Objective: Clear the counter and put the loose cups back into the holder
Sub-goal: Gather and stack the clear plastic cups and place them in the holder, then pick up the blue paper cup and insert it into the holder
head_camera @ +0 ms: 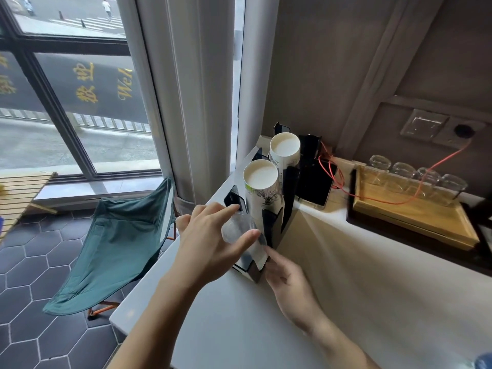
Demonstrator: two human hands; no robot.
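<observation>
A black cup holder (271, 227) stands near the left end of the white counter (346, 275). Two stacks of upturned paper cups fill it: a near stack (262, 182) and a far stack (285, 149). My left hand (210, 243) grips a clear plastic cup (239, 230) between thumb and fingers, at the holder's nearest slot. My right hand (287, 278) rests against the holder's front base, fingers touching its black foot; whether it grips the foot is hard to tell.
A dark phone (316, 182) with an orange cable lies behind the holder. A wooden tray (415, 217) with several upturned glasses sits at the right by the wall. A green folding chair (119, 241) stands on the floor left of the counter edge.
</observation>
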